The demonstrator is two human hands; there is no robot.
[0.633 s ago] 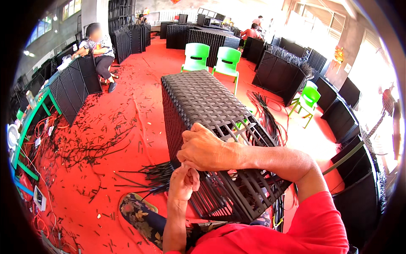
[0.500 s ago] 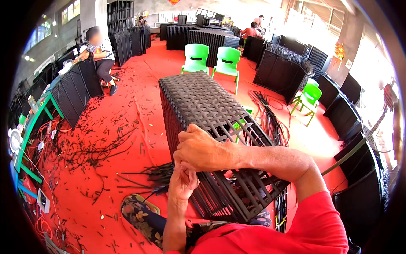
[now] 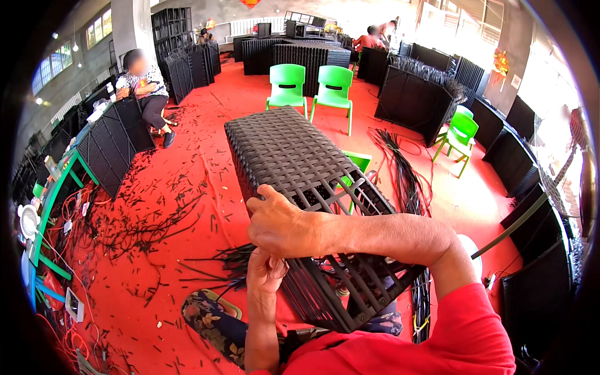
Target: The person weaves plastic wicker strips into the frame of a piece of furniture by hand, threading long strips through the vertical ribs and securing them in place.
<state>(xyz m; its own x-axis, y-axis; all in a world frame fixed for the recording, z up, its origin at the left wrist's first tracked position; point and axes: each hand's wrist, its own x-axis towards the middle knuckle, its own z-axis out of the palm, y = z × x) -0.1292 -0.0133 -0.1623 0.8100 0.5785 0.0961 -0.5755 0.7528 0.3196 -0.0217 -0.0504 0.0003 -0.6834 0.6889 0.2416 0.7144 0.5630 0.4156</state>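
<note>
A dark woven rattan frame [image 3: 287, 140] stands tilted in front of me. Its far part is closely woven, while bare slats and bars show at the near end. Across it from the right reaches my right forearm, with my right hand [image 3: 284, 228] closed at the frame's left edge, where the weave gives way to bars. Just below is my left hand [image 3: 265, 272], its fingers curled up close under the right hand. Whatever either hand pinches is hidden by the fingers. Loose black strips [image 3: 231, 265] fan out from the frame's left side, low over the floor.
Two green chairs [image 3: 287, 84] stand beyond the frame, another green chair [image 3: 461, 134] to the right. Black strip bundles [image 3: 403, 175] lie on the red floor [image 3: 194, 162], with scattered offcuts at left. A seated person [image 3: 147, 87] works beside dark panels [image 3: 112, 150]. Other panels line the right.
The frame and surroundings have shifted slightly in view. My right hand's knuckles have turned a little, and both hands stay together at the frame's left edge.
</note>
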